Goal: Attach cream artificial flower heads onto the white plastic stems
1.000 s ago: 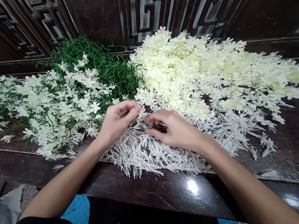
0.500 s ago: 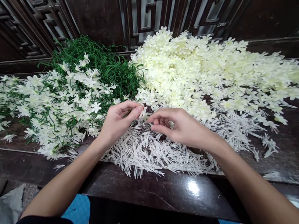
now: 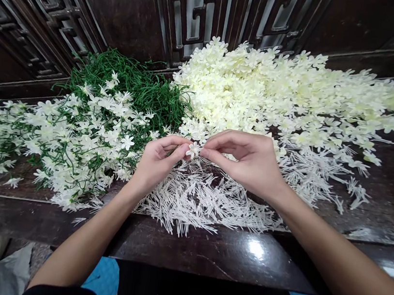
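Note:
A small white artificial flower [image 3: 193, 150] faces me between my two hands, just above the dark wooden bench. My left hand [image 3: 158, 161] is closed, thumb and forefinger pinching the flower from its left side. My right hand [image 3: 246, 159] is also in a pinch, its fingertips right at the flower's right edge; whatever they hold is too small to make out. Beneath both hands lies a spread of thin white plastic stamens [image 3: 207, 200]. Behind them is a large heap of loose cream-white petals [image 3: 241, 90].
Finished-looking white flowers on green stems [image 3: 80, 145] are piled at left, touching a tangle of green stems [image 3: 129, 77]. A carved dark wood back panel [image 3: 197, 15] rises behind the bench [image 3: 204, 253]. Pale plastic bags [image 3: 0, 269] stand below on the left.
My right hand has lifted slightly and turned, its thumb and forefinger coming together at the flower. My left hand stays nearly in place, and the flower now shows face-on.

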`<state>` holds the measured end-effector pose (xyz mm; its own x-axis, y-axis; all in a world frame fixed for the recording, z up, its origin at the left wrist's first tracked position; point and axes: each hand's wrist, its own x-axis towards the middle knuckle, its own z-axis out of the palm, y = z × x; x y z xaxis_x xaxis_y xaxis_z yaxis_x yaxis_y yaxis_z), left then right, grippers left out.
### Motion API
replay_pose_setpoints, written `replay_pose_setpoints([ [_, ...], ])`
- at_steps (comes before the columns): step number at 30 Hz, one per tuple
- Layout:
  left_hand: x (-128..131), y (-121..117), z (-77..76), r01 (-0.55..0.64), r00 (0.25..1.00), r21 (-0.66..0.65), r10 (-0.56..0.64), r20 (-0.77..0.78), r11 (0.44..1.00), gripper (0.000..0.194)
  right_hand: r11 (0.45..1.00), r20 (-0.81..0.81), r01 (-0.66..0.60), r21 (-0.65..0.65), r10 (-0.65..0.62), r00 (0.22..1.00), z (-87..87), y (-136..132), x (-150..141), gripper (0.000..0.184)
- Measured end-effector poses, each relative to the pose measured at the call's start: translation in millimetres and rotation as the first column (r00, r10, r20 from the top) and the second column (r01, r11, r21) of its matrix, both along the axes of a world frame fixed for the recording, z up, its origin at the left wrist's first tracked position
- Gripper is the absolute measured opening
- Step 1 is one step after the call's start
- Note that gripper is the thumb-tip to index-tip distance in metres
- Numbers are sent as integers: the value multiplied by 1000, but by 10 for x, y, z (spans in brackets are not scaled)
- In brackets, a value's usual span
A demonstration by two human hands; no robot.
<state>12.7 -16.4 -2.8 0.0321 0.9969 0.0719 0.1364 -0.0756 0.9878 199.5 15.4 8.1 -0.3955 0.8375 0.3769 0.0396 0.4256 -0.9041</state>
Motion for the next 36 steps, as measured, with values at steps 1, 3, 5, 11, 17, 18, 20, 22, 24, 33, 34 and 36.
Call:
replay_pose_setpoints([
  [1, 1, -1, -2, 9, 1000, 1, -9, 4, 1000, 9, 1000, 13, 6, 16, -7, 1000, -4, -6, -3, 9],
  [3, 0, -3, -5, 20, 1000, 12, -20, 5, 1000, 10, 999, 53, 14, 30, -16, 998, -3, -15, -2, 8],
  [5, -1, -4, -8, 23, 1000, 18, -23, -2, 1000, 9, 999, 96, 28, 21, -30, 995, 2, -24, 1, 6],
  [11, -6, -6, 7, 31, 999, 25, -30, -44, 999, 11, 998, 120, 21, 57, -28, 992, -13, -31, 5, 7],
  [17, -3, 1, 38, 10, 998, 38, -8, -63, 999, 11, 999, 103, -7, 41, 2, 995, -21, -24, 10, 13],
  [18, -1, 2, 41, 7, 998, 45, -5, -63, 999, 11, 999, 103, -4, 33, 1, 995, -20, -25, 9, 13],
  [20, 4, 3, 45, 9, 998, 53, -6, -58, 999, 12, 1000, 104, 7, 20, -9, 995, -18, -25, 9, 12],
  [22, 10, 1, 51, 13, 999, 54, -10, -49, 998, 12, 1000, 108, 16, 7, -17, 994, -15, -17, 15, 10],
  [24, 16, -4, 60, 13, 999, 53, -10, -51, 998, 12, 1000, 101, -1, -18, 3, 995, -9, -1, 28, 5],
  [33, 18, -21, 74, 57, 997, 60, -54, -47, 997, 12, 951, 206, -178, -253, 233, 950, -15, 7, 8, 42],
  [34, 17, -22, 69, 64, 997, 54, -62, -43, 996, 11, 952, 182, -187, -244, 234, 955, -19, 4, 2, 35],
  [36, 15, -25, 60, 74, 997, 46, -72, -34, 996, 11, 953, 147, -196, -232, 233, 961, -22, 6, 0, 26],
])
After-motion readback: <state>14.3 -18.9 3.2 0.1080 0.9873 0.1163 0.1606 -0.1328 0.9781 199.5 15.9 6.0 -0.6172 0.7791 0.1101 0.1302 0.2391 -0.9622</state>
